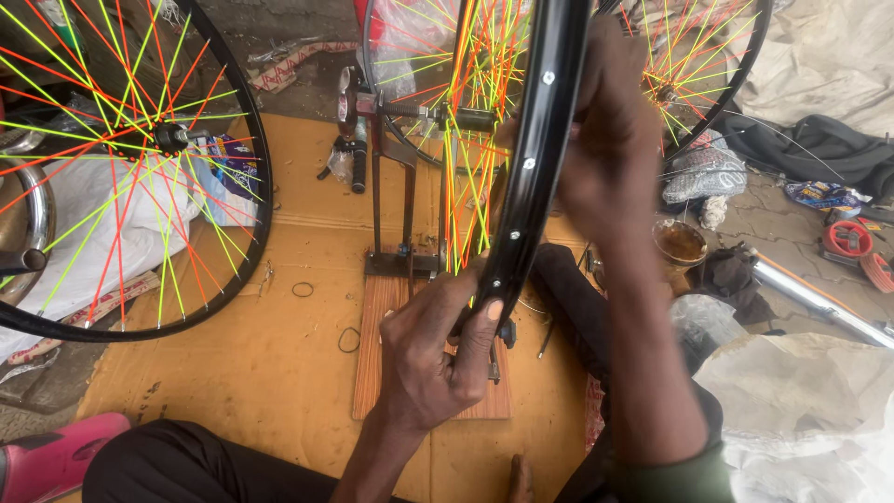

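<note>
One black wheel rim [538,158], laced with neon yellow, green and orange spokes [466,140], stands upright in one dark metal truing stand [391,186], its axle resting across the stand's uprights. The stand is fixed to one wooden base board [372,326], which lies on a sheet of brown cardboard [279,373]. The left hand [433,359] is closed around the lower edge of the rim, thumb pressed against the rim's outer face. The right hand [605,140] is raised to the upper part of the same rim, fingers curled over it; whether it is clamped tight or only resting there cannot be told, as the hand is blurred. The two hands are well apart, one low and one high on the rim. Three spoked wheels are counted in all: the one in the stand, a second wheel [121,168] lying to the left partly on the cardboard, and a third wheel [708,65] behind the right hand. Two small black rubber rings [303,290] lie on the cardboard near the board. One small bowl of brown liquid [680,242] sits on the ground to the right, beside one metal tube [819,303]. One pink object [56,456] shows at the lower left corner.
</note>
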